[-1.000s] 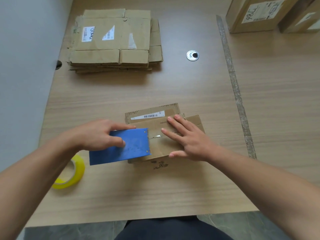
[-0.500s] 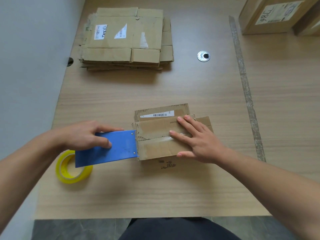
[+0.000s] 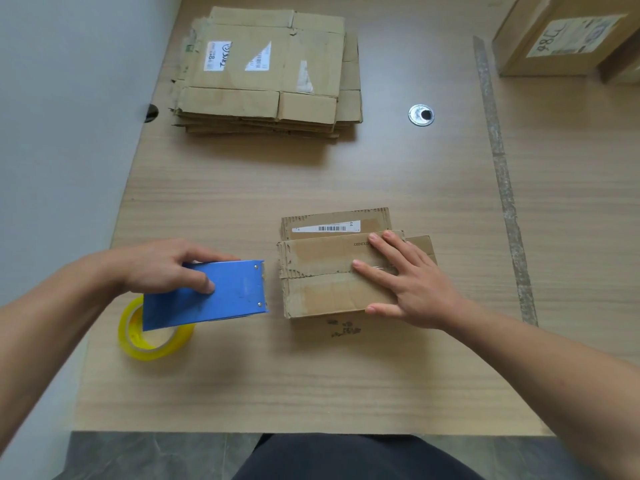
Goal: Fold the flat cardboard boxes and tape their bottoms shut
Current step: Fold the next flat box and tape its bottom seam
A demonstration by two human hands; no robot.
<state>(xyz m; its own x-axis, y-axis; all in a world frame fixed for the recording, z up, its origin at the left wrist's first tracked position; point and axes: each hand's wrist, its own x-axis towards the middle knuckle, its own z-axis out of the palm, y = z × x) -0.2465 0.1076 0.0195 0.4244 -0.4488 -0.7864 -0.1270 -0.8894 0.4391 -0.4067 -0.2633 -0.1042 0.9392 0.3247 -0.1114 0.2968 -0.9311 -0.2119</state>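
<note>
A small cardboard box [image 3: 325, 292] sits bottom up near the middle of the bench [image 3: 311, 375], its two flaps closed edge to edge and a barcode label [image 3: 327, 227] showing on the flap behind them. The right hand [image 3: 415, 289] lies flat on the box's right half, its fingers [image 3: 370, 268] straight and spread, pressing the flaps down. The left hand [image 3: 162, 268] grips a blue tape dispenser [image 3: 221, 299] with thumb and fingers curled round its body. The dispenser's riveted end is just beside the box's left edge, not touching it. A yellow tape roll [image 3: 138, 341] lies on the bench, partly hidden by the dispenser. A stack of flat cardboard boxes [image 3: 266, 71] rests at the far left, a metal grommet [image 3: 420, 115] to its right, and a closed carton [image 3: 554, 39] at the far right corner.
</note>
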